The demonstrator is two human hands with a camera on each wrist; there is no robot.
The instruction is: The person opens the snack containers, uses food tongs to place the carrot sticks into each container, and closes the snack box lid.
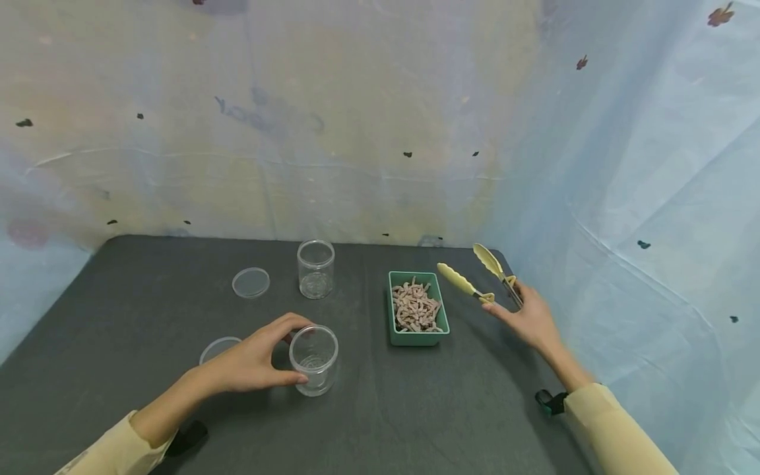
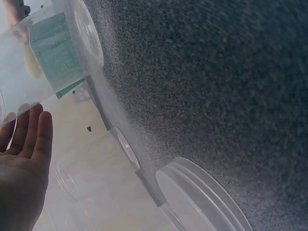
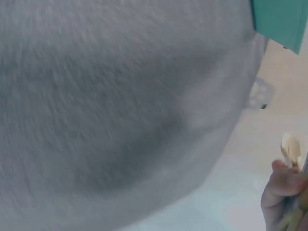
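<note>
Both my hands are occupied: the left hand (image 1: pixel 261 359) curls around a near jar (image 1: pixel 317 365), upright; the right hand (image 1: pixel 532 322) grips spread tongs (image 1: pixel 456 279), tips pointing forward-left. Between them stands a green tub (image 1: pixel 418 339) of brown strips (image 1: pixel 415 307); a far jar (image 1: pixel 316 269) and clear lid (image 1: pixel 251 283) sit beyond.

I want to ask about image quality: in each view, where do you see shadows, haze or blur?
Head: mostly even light, a soft shadow on the table below the right hand; left wrist: pale haze over the nearer clear jar; right wrist: washed-out tones, a broad dark shadow on the table, and soft-edged tongs.
</note>
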